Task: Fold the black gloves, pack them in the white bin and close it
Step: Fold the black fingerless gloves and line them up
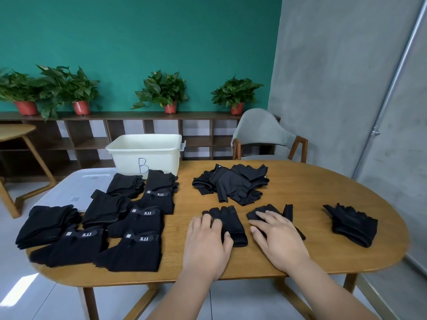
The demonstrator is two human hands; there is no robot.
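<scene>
Head view. Step in hand: folding, nothing packed that you can see.

- Your left hand (206, 241) lies flat with its fingers straight on one black glove (234, 229).
- Your right hand (277, 239) lies flat the same way on a second glove (287, 212). Neither hand grips anything.
- Both gloves sit under your fingers, their ends showing just past the fingertips.

Next move, as a judgement: pinch one glove's edge and fold it over square.

Counts:
- Two gloves under your hands.
- One loose heap (233, 183) just beyond your fingertips.
- One folded stack (351, 224) well right of your right fingers.
- Seven folded stacks (134, 252), as best counted, left of your left fingers.
- One white bin (147, 151), open, far beyond them.
- One lid (76, 190) lying beside the bin.
</scene>
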